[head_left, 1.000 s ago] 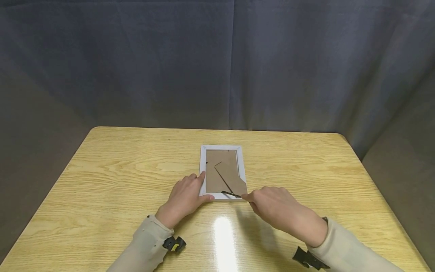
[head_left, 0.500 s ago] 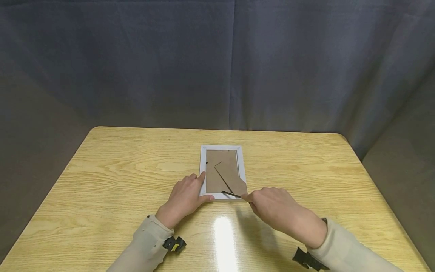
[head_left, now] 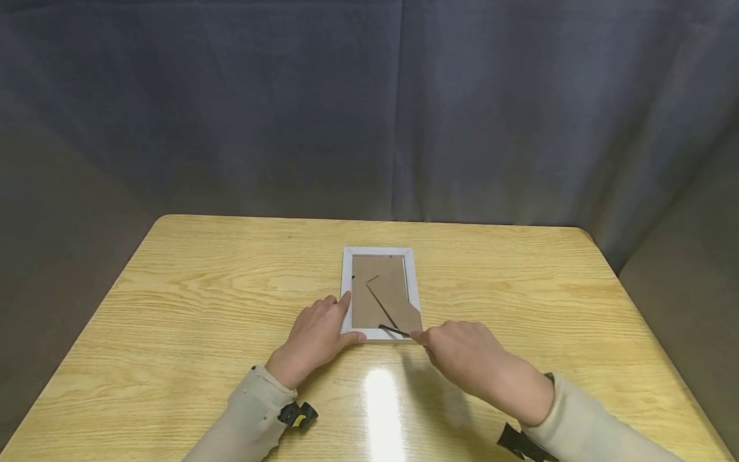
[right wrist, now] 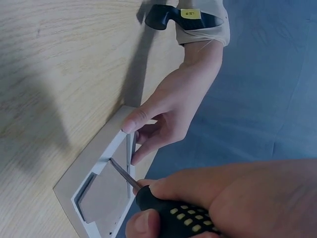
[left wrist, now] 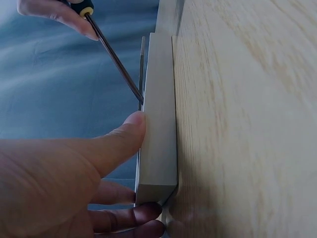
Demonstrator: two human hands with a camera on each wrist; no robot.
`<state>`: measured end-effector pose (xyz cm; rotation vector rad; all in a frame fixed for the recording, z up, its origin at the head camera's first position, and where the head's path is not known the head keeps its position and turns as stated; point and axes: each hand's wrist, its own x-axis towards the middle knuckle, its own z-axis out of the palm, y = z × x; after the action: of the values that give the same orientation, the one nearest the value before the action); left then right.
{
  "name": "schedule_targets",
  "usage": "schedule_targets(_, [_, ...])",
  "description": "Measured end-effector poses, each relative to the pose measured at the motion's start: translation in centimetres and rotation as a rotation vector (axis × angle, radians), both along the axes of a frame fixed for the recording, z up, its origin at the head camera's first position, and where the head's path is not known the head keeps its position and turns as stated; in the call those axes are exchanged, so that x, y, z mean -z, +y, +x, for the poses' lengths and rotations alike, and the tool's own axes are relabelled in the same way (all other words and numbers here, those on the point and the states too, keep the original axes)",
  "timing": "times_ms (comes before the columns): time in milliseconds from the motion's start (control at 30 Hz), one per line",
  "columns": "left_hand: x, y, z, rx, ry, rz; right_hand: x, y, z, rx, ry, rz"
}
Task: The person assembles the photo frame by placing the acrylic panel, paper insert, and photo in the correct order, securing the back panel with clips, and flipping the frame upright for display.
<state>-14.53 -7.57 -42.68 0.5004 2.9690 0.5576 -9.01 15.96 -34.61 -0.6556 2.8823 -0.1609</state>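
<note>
A white picture frame (head_left: 410, 274) lies face down on the wooden table, with its brown backing board (head_left: 375, 264) showing. One lower corner of the board sits over the frame's near right border. My left hand (head_left: 316, 332) grips the frame's near left corner, thumb on the near border and fingers along the left side. My right hand (head_left: 470, 354) holds a screwdriver (right wrist: 181, 214) by its dark handle with yellow dots. Its metal shaft slants down to the near border, and the tip (left wrist: 141, 100) meets the gap at the board's edge, just beyond my left thumb.
The wooden table (head_left: 219, 289) extends around the frame on all sides. A dark grey curtain (head_left: 288, 115) hangs behind it and at both sides. Black straps (head_left: 297, 416) are worn at both sleeve cuffs.
The whole head view has shifted very slightly. Both hands keep their hold, and the screwdriver tip stays at the near border of the frame.
</note>
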Motion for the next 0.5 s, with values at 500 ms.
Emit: schedule_targets(500, [-0.05, 0.07, -0.01, -0.012, 0.000, 0.007, -0.32, 0.69, -0.23, 0.011, -0.027, -0.030])
